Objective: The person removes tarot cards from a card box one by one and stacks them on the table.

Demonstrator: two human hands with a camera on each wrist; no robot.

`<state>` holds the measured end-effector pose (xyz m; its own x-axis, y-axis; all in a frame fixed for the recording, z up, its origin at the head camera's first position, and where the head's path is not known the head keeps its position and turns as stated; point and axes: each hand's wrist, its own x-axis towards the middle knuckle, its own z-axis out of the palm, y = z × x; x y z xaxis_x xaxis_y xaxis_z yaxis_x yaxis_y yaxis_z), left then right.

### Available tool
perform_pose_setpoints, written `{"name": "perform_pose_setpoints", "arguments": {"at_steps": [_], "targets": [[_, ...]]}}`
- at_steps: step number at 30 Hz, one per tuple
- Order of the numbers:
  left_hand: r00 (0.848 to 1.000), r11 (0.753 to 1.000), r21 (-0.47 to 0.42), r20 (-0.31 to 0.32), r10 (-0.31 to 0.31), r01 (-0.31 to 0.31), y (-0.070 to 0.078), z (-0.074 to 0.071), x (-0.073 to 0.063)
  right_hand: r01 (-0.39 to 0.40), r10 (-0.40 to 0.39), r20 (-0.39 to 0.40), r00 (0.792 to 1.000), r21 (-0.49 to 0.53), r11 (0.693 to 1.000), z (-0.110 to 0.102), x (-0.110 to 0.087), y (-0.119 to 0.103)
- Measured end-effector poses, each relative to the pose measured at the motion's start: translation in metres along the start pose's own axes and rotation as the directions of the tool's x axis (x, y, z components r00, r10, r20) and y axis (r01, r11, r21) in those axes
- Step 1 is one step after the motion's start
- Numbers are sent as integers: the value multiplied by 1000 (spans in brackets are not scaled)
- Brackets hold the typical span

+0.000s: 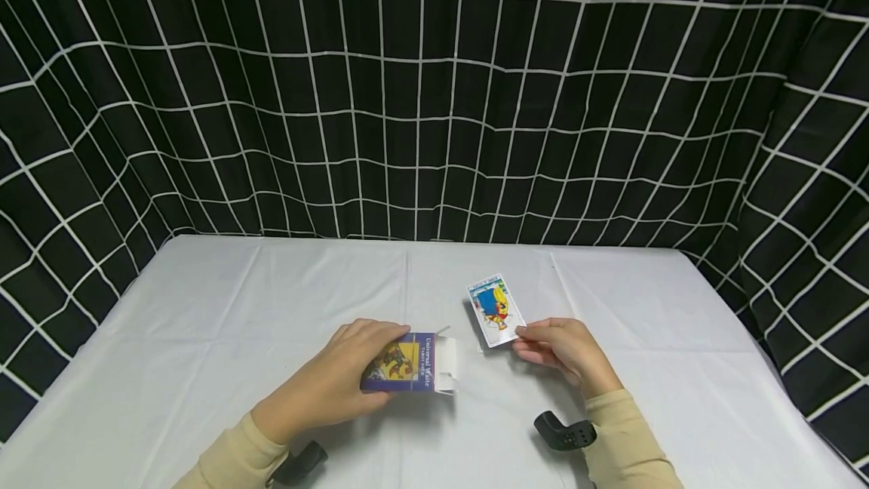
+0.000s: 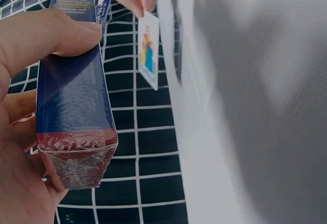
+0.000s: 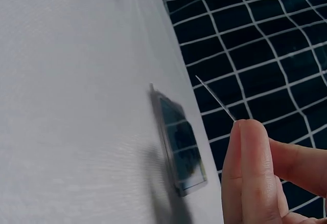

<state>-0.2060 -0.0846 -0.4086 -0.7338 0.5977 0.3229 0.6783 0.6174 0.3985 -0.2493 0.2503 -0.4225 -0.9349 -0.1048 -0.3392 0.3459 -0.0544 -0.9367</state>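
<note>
My left hand grips a blue tarot card box with a yellow picture, thumb on one side and fingers on the other. The white end flap of the box stands open toward the right. In the left wrist view, clear wrap covers the red end of the box. My right hand pinches one picture card by its lower corner. Edge-on in the right wrist view, the card looks thin and is held above the table. A flat, glossy rectangular thing lies beneath it, mostly hidden in the head view.
A white cloth with fold creases covers the table. Black curtains with a white grid stand behind and at both sides. Black wrist devices sit by both sleeves.
</note>
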Motion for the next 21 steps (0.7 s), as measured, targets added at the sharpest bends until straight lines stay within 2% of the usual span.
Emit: {"name": "perform_pose_setpoints", "arguments": {"at_steps": [21], "targets": [[1000,1000,0,7,-12,12,1,1,1,-52,55,-62,997,45,998,6,8,14]]}}
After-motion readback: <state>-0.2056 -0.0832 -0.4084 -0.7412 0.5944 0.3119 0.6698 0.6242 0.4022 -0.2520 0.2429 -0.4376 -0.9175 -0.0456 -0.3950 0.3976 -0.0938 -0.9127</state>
